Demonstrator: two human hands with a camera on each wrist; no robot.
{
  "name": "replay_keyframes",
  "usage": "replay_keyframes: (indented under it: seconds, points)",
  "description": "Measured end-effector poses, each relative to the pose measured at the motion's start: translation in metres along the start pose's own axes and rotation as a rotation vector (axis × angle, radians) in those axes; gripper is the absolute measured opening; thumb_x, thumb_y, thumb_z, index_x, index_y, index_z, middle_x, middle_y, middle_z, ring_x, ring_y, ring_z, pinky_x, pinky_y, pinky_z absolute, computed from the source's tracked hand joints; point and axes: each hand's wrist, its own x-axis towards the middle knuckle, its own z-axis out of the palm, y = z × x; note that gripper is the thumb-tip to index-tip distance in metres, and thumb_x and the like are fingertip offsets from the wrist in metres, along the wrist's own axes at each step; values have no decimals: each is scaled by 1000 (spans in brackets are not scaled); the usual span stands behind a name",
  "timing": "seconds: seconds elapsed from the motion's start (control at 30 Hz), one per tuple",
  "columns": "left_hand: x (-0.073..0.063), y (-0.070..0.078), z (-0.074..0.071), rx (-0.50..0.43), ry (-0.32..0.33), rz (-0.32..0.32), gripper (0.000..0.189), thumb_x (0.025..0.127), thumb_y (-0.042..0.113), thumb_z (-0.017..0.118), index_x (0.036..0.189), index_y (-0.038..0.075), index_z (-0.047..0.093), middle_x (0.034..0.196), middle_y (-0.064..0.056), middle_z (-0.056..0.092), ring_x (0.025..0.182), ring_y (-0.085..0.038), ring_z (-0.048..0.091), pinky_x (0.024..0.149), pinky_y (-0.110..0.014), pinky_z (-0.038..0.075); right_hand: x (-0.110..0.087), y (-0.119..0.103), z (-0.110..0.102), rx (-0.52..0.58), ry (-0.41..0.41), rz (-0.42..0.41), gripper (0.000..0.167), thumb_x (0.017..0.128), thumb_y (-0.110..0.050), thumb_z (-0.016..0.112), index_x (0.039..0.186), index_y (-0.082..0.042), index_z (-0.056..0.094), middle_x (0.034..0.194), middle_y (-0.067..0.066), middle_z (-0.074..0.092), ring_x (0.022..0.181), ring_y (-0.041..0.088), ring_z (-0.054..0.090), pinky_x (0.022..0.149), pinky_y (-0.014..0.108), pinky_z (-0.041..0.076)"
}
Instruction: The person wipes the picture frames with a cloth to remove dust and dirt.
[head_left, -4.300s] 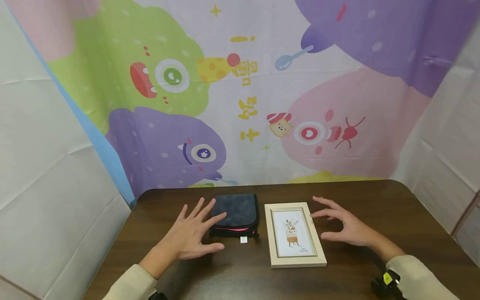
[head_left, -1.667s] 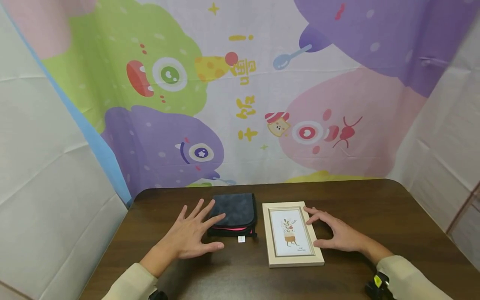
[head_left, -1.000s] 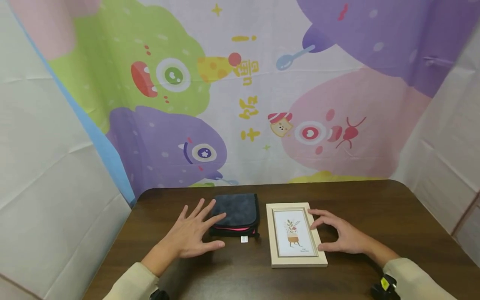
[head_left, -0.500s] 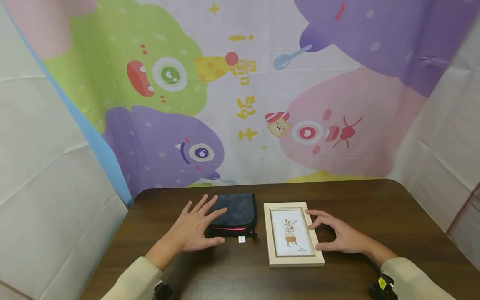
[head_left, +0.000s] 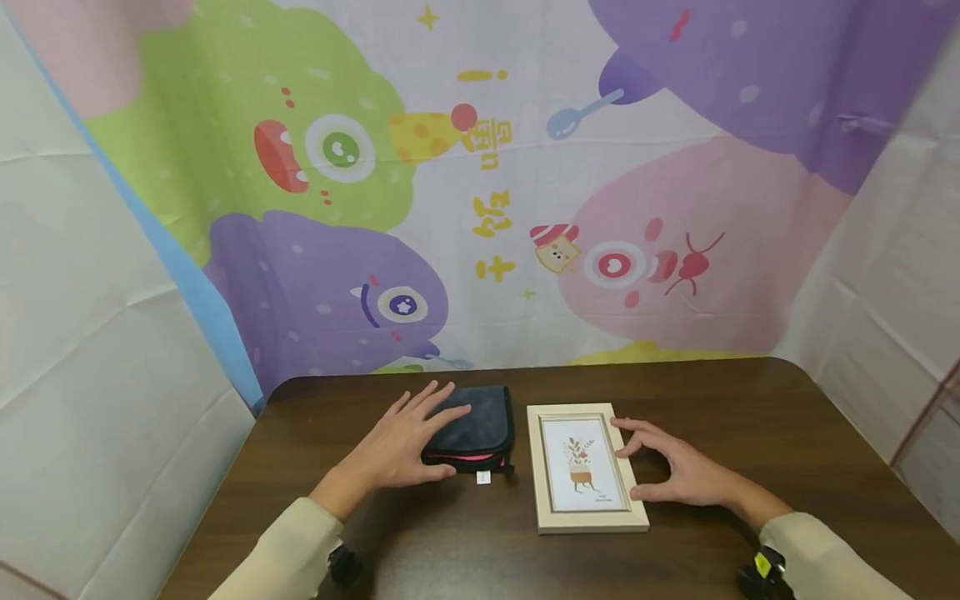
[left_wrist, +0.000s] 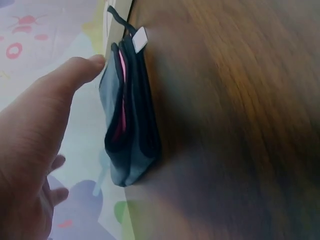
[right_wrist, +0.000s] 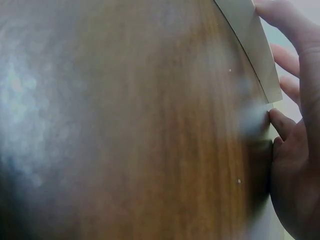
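Note:
A dark blue square pouch (head_left: 480,421) with a pink inside edge and a white tag lies left of the table's middle. My left hand (head_left: 405,437) is spread over its left side, fingers straight, hiding part of it. In the left wrist view the thumb (left_wrist: 75,75) is close to the top face of the pouch (left_wrist: 127,120); contact is unclear. To the pouch's right a cream picture frame (head_left: 551,523) with a potted-plant print lies flat, face up. The fingertips and thumb of my right hand (head_left: 678,467) touch its right edge, fingers bent only slightly.
Both things lie on a brown wooden table (head_left: 480,558) with rounded far corners. Behind it hangs a cartoon monster curtain (head_left: 510,325). Pale sheets (head_left: 120,400) hang at either side. A small gap of bare tabletop separates pouch and picture frame.
My left hand has moved right and a little away from me, further over the pouch. My right hand, earlier apart from the picture frame, has come up to its right edge and stayed there.

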Motion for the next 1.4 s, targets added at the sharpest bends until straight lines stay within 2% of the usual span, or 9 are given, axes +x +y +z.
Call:
replay_keyframes:
  seconds: [0.2,0.4,0.6,0.8,1.03,1.13,1.27,1.37,1.4]
  points:
    - [4,-14,4,-43,-40,59,94,90,43,95,169,19,51,184,-22,35,171,-52,33,128,-78,38,0,-2,0,5,-8,9,39,93,-29,95,124,-35,71,174,19,50,159,-14,32,122,23,39]
    - [10,-25,9,-48,-59,92,98,85,43,99,167,17,52,182,-25,37,169,-56,34,126,-74,44,1,-5,-1,15,-8,-1,39,93,-28,95,123,-34,71,173,20,51,159,-14,33,121,22,39]
    - [17,-29,13,-121,-102,41,98,83,44,100,166,17,55,183,-24,36,170,-56,31,124,-74,46,0,-5,0,18,-3,-3,39,93,-27,95,123,-33,71,174,19,51,160,-12,35,121,22,39]
    - [24,-34,14,-263,-76,-76,80,95,50,83,164,19,58,184,-18,37,174,-49,28,128,-81,35,1,-3,0,14,0,-4,40,93,-28,95,123,-34,71,174,19,51,160,-12,34,122,19,37]
    - [28,-32,19,-199,-139,-28,84,89,54,90,161,19,62,182,-18,41,172,-49,32,125,-79,41,1,-4,1,16,6,-13,39,92,-27,95,123,-32,71,173,20,51,160,-10,36,122,16,35]
    - [28,-34,26,-188,-156,9,84,87,57,93,158,21,65,179,-18,47,168,-51,40,123,-78,46,1,-5,0,17,7,-8,39,92,-27,95,123,-32,71,173,19,51,159,-10,35,121,17,36]
    - [30,-55,55,-139,-115,85,74,95,59,86,158,28,66,177,-15,51,163,-46,49,122,-69,51,1,-5,0,16,3,1,39,93,-27,95,123,-32,71,174,19,51,159,-11,34,120,18,37]
    - [35,-71,74,-87,-95,109,63,99,49,84,157,33,66,175,-12,54,158,-44,55,120,-66,54,1,-5,0,17,2,6,39,93,-27,95,123,-31,71,174,19,51,159,-12,34,120,18,37]
    - [38,-71,74,-85,-115,92,62,98,42,86,156,33,67,174,-12,55,156,-47,56,119,-69,53,1,-5,0,18,2,6,39,93,-26,95,123,-31,71,174,19,51,159,-12,33,120,18,36]
